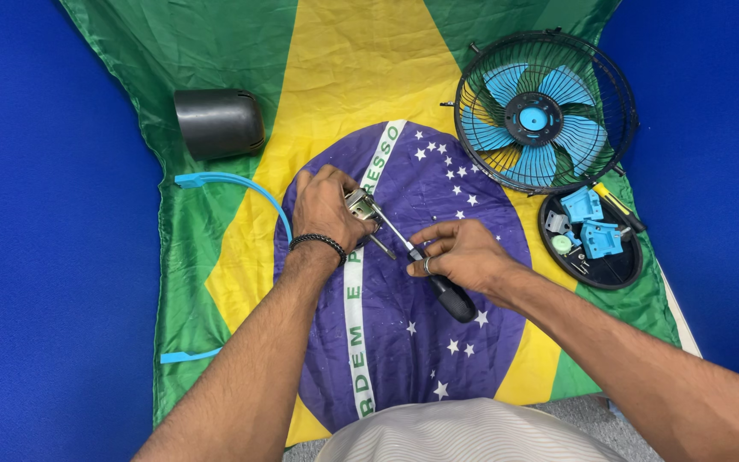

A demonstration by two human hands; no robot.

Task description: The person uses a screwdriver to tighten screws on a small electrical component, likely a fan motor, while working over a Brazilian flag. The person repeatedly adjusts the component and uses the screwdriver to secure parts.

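Left hand point(325, 208) clamps small silver metal motor block point(358, 204); right hand point(462, 254) pinches black-handled screwdriver point(428, 272), tip at block. Screw-turning step, judged. Next: keep tip seated, block steady.

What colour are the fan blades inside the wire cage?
The fan blades are light blue, inside a black wire cage, seen in the head view.

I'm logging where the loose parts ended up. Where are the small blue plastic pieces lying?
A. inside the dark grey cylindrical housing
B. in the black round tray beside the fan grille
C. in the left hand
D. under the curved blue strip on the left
B: the small blue plastic pieces lie in the black round tray, just below the fan grille.
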